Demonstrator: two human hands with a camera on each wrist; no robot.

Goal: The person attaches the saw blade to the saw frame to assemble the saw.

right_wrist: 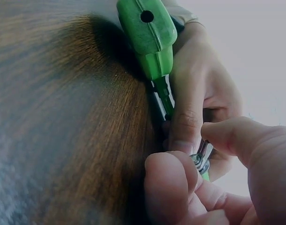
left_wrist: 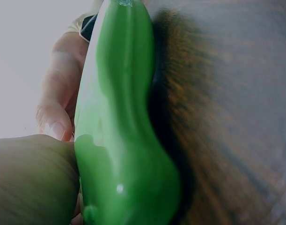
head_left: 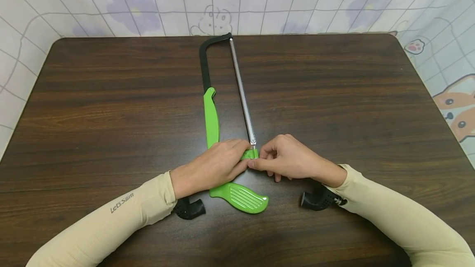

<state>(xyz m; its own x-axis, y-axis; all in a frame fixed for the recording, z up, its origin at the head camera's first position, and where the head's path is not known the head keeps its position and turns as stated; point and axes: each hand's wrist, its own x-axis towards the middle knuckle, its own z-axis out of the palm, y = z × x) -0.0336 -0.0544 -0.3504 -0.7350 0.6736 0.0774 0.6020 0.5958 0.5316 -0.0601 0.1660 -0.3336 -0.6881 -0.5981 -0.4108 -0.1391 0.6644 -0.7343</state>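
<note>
We look down on a dark wood-grain table (head_left: 111,127), backed by a pale checked cloth (head_left: 297,7) with flowers and cartoon animals. From the left, a cream sleeve (head_left: 122,213) reaches in, with a black wrist device (head_left: 191,208) beneath its cuff. The left hand (head_left: 213,166) lies across the green body of a hacksaw (head_left: 212,118), fingers and thumb bent round a short green arm (head_left: 252,154). Beyond those fingers we find the saw's black bow (head_left: 204,65), reaching the far table edge; nearer us than the thumb lies the ridged green handle (head_left: 246,197). A silver strip (head_left: 242,90) runs from the bow's tip to just beyond the left fingertips. To their right, close by, the right hand (head_left: 291,158) pinches a small metal fitting (right_wrist: 196,158) between thumb and fingers. Below that wrist sits another black device (head_left: 315,199), then a second cream sleeve (head_left: 400,213).
</note>
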